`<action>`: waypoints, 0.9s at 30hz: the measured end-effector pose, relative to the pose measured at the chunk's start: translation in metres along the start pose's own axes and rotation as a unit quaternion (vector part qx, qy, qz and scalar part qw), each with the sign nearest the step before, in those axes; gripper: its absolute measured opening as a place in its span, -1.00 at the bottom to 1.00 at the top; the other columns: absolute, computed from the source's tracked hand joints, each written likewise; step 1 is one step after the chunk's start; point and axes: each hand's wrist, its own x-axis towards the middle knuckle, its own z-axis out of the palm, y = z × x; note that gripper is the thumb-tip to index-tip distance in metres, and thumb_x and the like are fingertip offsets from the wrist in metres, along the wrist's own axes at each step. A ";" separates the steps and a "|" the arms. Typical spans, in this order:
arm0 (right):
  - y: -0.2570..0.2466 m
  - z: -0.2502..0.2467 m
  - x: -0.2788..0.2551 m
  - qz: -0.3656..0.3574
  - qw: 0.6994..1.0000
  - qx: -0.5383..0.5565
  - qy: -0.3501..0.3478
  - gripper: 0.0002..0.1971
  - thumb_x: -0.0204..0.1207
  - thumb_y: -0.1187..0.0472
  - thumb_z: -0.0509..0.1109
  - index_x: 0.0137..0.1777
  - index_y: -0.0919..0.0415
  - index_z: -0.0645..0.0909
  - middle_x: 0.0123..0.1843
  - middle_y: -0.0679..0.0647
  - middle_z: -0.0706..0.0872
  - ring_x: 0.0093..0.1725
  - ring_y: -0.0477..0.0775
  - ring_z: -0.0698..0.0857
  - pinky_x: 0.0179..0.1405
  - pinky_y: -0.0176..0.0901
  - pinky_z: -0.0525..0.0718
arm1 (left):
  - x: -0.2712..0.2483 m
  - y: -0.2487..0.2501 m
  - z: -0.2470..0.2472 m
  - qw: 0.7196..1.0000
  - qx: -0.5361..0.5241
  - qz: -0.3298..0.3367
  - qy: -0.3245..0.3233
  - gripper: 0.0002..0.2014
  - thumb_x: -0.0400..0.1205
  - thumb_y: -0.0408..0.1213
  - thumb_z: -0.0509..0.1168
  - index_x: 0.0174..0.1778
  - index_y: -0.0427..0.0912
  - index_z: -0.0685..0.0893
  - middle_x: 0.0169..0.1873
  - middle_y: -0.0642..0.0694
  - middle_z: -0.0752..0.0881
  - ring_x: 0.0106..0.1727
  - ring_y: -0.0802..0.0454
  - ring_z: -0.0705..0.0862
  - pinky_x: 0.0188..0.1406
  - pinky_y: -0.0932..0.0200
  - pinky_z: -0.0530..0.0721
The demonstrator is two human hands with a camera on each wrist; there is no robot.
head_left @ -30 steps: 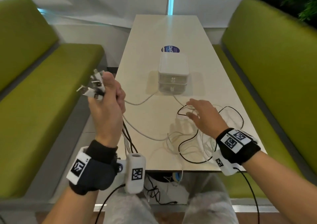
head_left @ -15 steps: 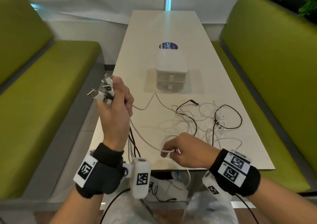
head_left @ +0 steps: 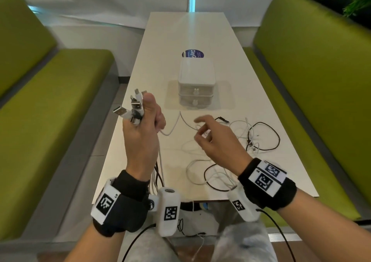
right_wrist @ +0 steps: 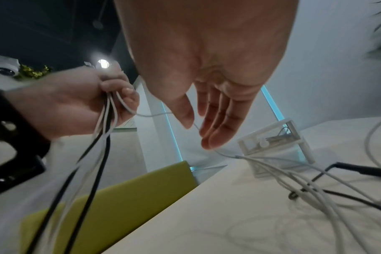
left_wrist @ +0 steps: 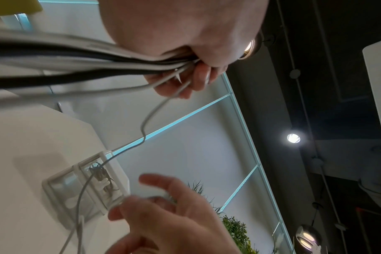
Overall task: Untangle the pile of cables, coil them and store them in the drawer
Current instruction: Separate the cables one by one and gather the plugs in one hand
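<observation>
My left hand (head_left: 148,117) is raised over the table's left edge and grips a bundle of white and black cables (left_wrist: 98,68). Their USB plugs (head_left: 132,107) stick up out of the fist. The cables hang down past my left wrist. My right hand (head_left: 204,133) hovers over the table with straight, relaxed fingers (right_wrist: 218,134). One thin white cable (right_wrist: 154,114) runs from the left fist past its fingertips to the tangled cable pile (head_left: 251,141); I cannot tell whether it touches them. The white two-drawer box (head_left: 195,85) stands behind, both drawers pushed in.
The white table (head_left: 200,30) is long and narrow, with a round blue sticker (head_left: 192,54) behind the box. Green benches stand on the left (head_left: 50,101) and on the right (head_left: 321,81). Cable loops reach close to the table's front edge (head_left: 200,179).
My right hand has left the table's front edge, where it pinched a white cable, and moved up and forward with its fingers straightened. The left hand still holds the plugs up.
</observation>
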 end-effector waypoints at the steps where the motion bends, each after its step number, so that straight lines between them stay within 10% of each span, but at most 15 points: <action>1: -0.004 0.002 0.005 -0.012 1.000 -0.015 0.001 -0.54 0.58 0.07 0.38 0.45 -0.12 0.38 -0.03 -0.16 0.67 -0.33 -0.27 0.56 -0.17 -0.17 0.57 | 0.000 -0.001 0.001 1.000 -0.003 -0.004 -0.003 -0.62 0.67 0.03 0.11 -0.40 -0.10 0.38 -0.57 0.09 0.34 -0.49 0.01 0.34 -0.40 0.08 0.49; 4: -0.014 0.012 0.017 -0.055 0.994 -0.087 -0.036 -0.44 0.57 -0.08 0.39 0.54 -0.21 0.28 0.06 -0.11 0.59 -0.29 -0.35 0.43 -0.17 -0.20 0.52 | -0.004 -0.002 0.002 0.999 0.001 -0.025 -0.026 -0.58 0.67 0.05 0.10 -0.43 -0.13 0.38 -0.60 0.03 0.33 -0.53 -0.08 0.42 -0.36 -0.08 0.65; 7: -0.015 0.023 0.025 -0.082 0.988 -0.123 -0.045 -0.77 0.65 -0.05 0.29 0.19 0.01 0.58 0.01 -0.02 0.59 -0.25 -0.19 0.50 -0.15 -0.11 0.51 | -0.004 -0.003 0.001 0.998 -0.013 -0.048 -0.035 -0.58 0.63 0.09 0.13 -0.42 -0.13 0.37 -0.60 0.01 0.29 -0.57 0.00 0.26 -0.59 0.08 0.32; 11: 0.003 0.022 0.034 -0.017 0.987 -0.158 -0.030 -0.70 0.70 -0.08 0.17 -0.01 0.14 0.56 -0.14 0.12 0.67 -0.14 0.18 0.63 -0.16 0.02 0.56 | 0.002 -0.001 -0.010 0.999 -0.016 -0.029 -0.014 -0.60 0.65 0.05 0.14 -0.42 -0.09 0.32 -0.57 0.03 0.24 -0.54 0.06 0.12 -0.62 0.19 0.07; 21: 0.033 -0.010 0.047 0.095 0.977 -0.187 -0.038 -0.63 0.67 -0.09 0.24 -0.06 0.21 0.69 -0.09 0.09 0.59 -0.09 0.12 0.60 -0.13 -0.12 0.45 | 0.006 -0.013 -0.011 0.996 0.073 -0.029 -0.032 -0.51 0.63 0.18 0.17 -0.57 0.06 0.30 -0.61 0.14 0.25 -0.55 0.09 0.17 -0.55 0.21 0.18; 27: 0.018 -0.010 0.040 0.004 0.995 -0.095 -0.006 -0.61 0.69 -0.05 0.22 -0.25 0.22 0.58 -0.40 -0.05 0.65 -0.32 0.01 0.62 -0.24 -0.04 0.60 | -0.001 -0.034 -0.006 0.975 0.206 0.006 -0.079 -0.64 0.57 0.00 0.43 -0.51 0.02 0.54 -0.65 0.14 0.42 -0.53 0.17 0.33 -0.45 0.31 0.33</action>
